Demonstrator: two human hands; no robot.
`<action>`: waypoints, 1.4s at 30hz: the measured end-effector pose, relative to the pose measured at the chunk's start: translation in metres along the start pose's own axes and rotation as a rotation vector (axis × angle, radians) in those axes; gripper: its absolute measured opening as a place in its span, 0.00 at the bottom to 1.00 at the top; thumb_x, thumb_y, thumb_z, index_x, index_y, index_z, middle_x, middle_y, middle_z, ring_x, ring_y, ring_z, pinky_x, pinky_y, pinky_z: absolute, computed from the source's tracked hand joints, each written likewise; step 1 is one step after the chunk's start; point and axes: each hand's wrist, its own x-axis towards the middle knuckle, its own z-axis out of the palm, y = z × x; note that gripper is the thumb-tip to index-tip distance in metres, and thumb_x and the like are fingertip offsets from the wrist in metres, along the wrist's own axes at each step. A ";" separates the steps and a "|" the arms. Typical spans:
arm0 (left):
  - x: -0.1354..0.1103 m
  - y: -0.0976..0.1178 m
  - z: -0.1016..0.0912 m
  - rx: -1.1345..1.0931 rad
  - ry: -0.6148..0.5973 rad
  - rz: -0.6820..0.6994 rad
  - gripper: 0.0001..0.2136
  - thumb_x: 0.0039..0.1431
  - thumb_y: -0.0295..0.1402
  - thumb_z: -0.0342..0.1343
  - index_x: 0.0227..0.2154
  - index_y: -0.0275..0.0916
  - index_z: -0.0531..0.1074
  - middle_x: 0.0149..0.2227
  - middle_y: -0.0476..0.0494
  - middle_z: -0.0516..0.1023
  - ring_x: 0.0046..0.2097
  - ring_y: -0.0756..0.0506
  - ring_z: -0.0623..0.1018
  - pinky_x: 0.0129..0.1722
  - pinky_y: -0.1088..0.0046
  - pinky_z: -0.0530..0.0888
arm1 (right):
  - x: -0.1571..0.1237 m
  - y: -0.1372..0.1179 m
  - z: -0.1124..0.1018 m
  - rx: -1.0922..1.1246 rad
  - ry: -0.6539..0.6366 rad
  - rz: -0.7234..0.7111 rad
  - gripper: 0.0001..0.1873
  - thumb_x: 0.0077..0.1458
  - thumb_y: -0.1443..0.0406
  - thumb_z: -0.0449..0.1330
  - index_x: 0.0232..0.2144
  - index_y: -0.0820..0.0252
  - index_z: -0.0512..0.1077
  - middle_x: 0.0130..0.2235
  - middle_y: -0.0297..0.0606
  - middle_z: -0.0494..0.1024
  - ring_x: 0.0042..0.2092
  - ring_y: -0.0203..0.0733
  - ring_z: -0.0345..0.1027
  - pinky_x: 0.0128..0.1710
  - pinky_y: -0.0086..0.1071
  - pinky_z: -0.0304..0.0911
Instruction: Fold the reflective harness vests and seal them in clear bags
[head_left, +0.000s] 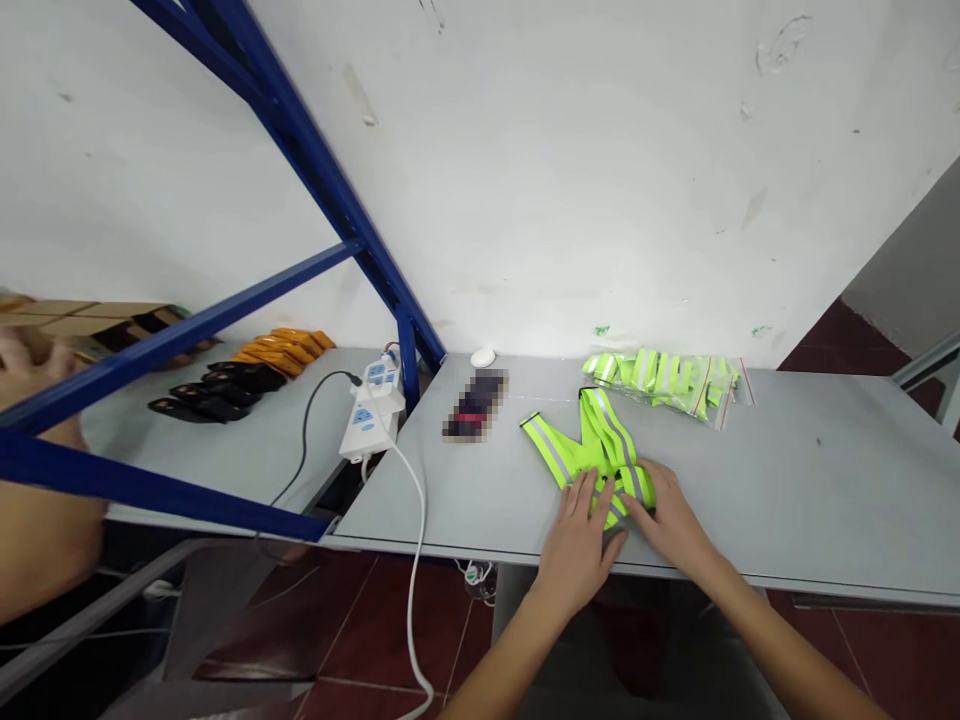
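A neon-yellow reflective vest [611, 440] made of straps with silver stripes lies partly folded on the grey table. Two of its straps stretch away towards the wall, with black edging at their ends. My left hand [577, 540] rests on the near part of the vest, fingers extended and flat over the straps. At the right side my right hand [673, 520] has its thumb and fingers around a folded strap end. Some of the near straps are hidden under my fingers.
Several clear zip bags with yellow reflective straps [667, 378] lie by the wall. A blurred phone-like object [475, 405], a white round object [483, 357] and a power strip [371, 415] are leftward. Beyond the blue frame [300, 150] are black and orange packets and another person's arm [45, 500].
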 end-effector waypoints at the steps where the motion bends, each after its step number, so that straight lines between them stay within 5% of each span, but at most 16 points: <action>1: 0.002 0.000 0.000 -0.018 0.007 0.009 0.30 0.64 0.40 0.49 0.65 0.43 0.47 0.67 0.33 0.50 0.68 0.33 0.50 0.61 0.44 0.59 | 0.000 -0.004 0.000 0.039 0.001 0.006 0.25 0.61 0.55 0.53 0.56 0.59 0.56 0.54 0.51 0.66 0.57 0.53 0.60 0.55 0.53 0.60; 9: 0.011 0.001 -0.005 -0.104 -0.007 0.053 0.32 0.61 0.31 0.53 0.65 0.47 0.48 0.67 0.33 0.45 0.67 0.32 0.51 0.60 0.44 0.60 | -0.003 -0.008 0.003 -0.041 -0.071 -0.106 0.29 0.61 0.57 0.53 0.59 0.64 0.51 0.57 0.56 0.61 0.60 0.55 0.54 0.57 0.55 0.56; 13: 0.012 0.000 -0.003 -0.081 0.030 0.037 0.26 0.61 0.32 0.52 0.62 0.48 0.55 0.64 0.34 0.54 0.64 0.33 0.57 0.59 0.44 0.62 | -0.001 0.003 -0.010 -0.176 -0.176 -0.230 0.31 0.60 0.54 0.53 0.61 0.62 0.53 0.61 0.56 0.58 0.63 0.57 0.49 0.59 0.55 0.52; 18: 0.010 0.001 -0.001 -0.082 0.071 0.031 0.19 0.63 0.34 0.51 0.56 0.45 0.63 0.61 0.35 0.59 0.62 0.34 0.61 0.57 0.47 0.66 | -0.003 0.017 -0.032 -0.231 -0.068 -0.098 0.22 0.64 0.57 0.48 0.56 0.57 0.62 0.54 0.51 0.67 0.55 0.52 0.61 0.53 0.50 0.58; 25: 0.009 0.002 -0.008 -0.096 0.050 0.067 0.14 0.63 0.34 0.50 0.52 0.41 0.66 0.62 0.35 0.57 0.63 0.36 0.60 0.59 0.53 0.65 | -0.003 0.009 -0.026 -0.124 -0.048 -0.016 0.15 0.63 0.57 0.52 0.46 0.57 0.69 0.44 0.43 0.72 0.47 0.48 0.66 0.47 0.44 0.62; 32: 0.018 -0.006 -0.017 -0.130 -0.020 0.161 0.28 0.63 0.30 0.50 0.64 0.47 0.50 0.66 0.36 0.51 0.66 0.38 0.55 0.62 0.53 0.60 | 0.007 0.010 -0.025 -0.101 -0.102 -0.138 0.14 0.63 0.59 0.52 0.46 0.60 0.68 0.47 0.45 0.71 0.48 0.47 0.65 0.48 0.43 0.61; 38: 0.028 -0.012 -0.010 -0.131 -0.020 0.223 0.28 0.59 0.33 0.56 0.62 0.45 0.57 0.65 0.34 0.53 0.65 0.36 0.56 0.61 0.53 0.62 | 0.017 0.004 -0.025 -0.256 -0.222 -0.244 0.13 0.64 0.61 0.50 0.47 0.59 0.67 0.48 0.44 0.72 0.47 0.47 0.63 0.47 0.43 0.60; 42: 0.028 -0.014 -0.003 -0.129 0.020 0.198 0.23 0.61 0.35 0.55 0.59 0.44 0.62 0.63 0.35 0.56 0.64 0.36 0.58 0.59 0.51 0.64 | 0.013 0.006 -0.021 -0.354 -0.138 -0.263 0.15 0.64 0.60 0.49 0.48 0.62 0.67 0.47 0.48 0.72 0.48 0.50 0.63 0.48 0.46 0.59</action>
